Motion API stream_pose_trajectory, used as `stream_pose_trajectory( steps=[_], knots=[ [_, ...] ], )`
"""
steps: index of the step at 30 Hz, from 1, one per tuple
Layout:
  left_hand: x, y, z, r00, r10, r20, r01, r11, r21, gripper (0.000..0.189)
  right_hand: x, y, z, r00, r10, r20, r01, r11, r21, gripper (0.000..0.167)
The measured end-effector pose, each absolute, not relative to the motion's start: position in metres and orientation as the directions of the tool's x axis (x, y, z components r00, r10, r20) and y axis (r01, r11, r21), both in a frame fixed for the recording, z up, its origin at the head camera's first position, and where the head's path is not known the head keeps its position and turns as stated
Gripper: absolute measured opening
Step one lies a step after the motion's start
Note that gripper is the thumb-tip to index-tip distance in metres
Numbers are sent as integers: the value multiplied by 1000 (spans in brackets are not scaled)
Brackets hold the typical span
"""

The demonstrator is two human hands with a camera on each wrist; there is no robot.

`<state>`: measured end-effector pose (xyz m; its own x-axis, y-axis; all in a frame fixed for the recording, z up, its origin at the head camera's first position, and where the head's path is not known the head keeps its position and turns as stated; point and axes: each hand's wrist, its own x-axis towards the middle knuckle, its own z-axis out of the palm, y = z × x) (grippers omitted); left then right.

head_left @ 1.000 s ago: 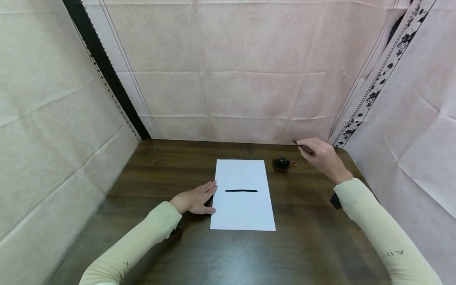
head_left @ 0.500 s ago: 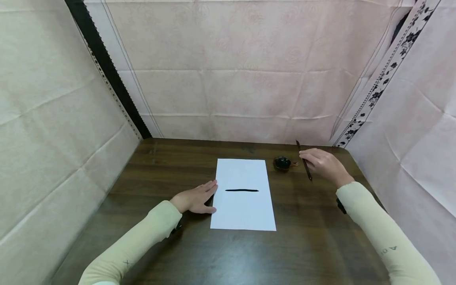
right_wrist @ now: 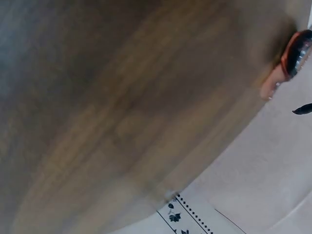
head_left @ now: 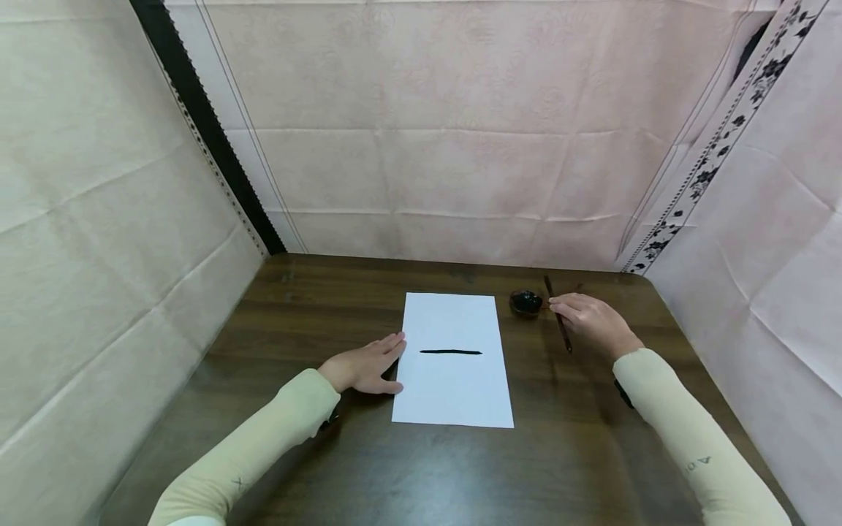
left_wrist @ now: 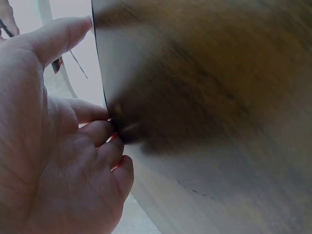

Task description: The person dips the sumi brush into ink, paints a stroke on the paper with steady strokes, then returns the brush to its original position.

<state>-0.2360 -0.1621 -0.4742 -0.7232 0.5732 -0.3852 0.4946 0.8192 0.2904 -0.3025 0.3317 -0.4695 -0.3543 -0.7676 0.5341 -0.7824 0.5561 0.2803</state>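
Note:
My left hand (head_left: 365, 365) rests on the left edge of a white sheet of paper (head_left: 454, 394), fingers extended and thumb apart. The left wrist view shows the thumb (left_wrist: 63, 36) and fingertips along the paper's edge. A single black stroke (head_left: 451, 352) runs across the middle of the sheet. My right hand (head_left: 592, 321) pinches a slim dark brush (head_left: 564, 333) between thumb and fingers, right of the paper. Close to its left is a small brown dish of black ink (head_left: 526, 301), its short handle partly behind the fingertips. A black pointed tip (right_wrist: 303, 109) enters the right wrist view.
The dark wooden table (head_left: 296, 307) has a pale cloth wall (head_left: 427, 183) behind it and more cloth on both sides. A floral border (head_left: 704, 175) runs down the right corner, a black strip (head_left: 217, 139) down the left.
My right hand has come down and nearer, close to the ink dish, turning the brush from slanting sideways to pointing away and toward me. The left hand stays on the paper.

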Motion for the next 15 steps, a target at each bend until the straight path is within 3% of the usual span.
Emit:
stream_pose_trajectory(
  steps=[15],
  knots=[
    [-237, -161, -473, -727, 566, -389, 489, 824, 286, 95, -301, 335, -493, -380, -771, 511, -794, 555, 247, 38]
  ],
)
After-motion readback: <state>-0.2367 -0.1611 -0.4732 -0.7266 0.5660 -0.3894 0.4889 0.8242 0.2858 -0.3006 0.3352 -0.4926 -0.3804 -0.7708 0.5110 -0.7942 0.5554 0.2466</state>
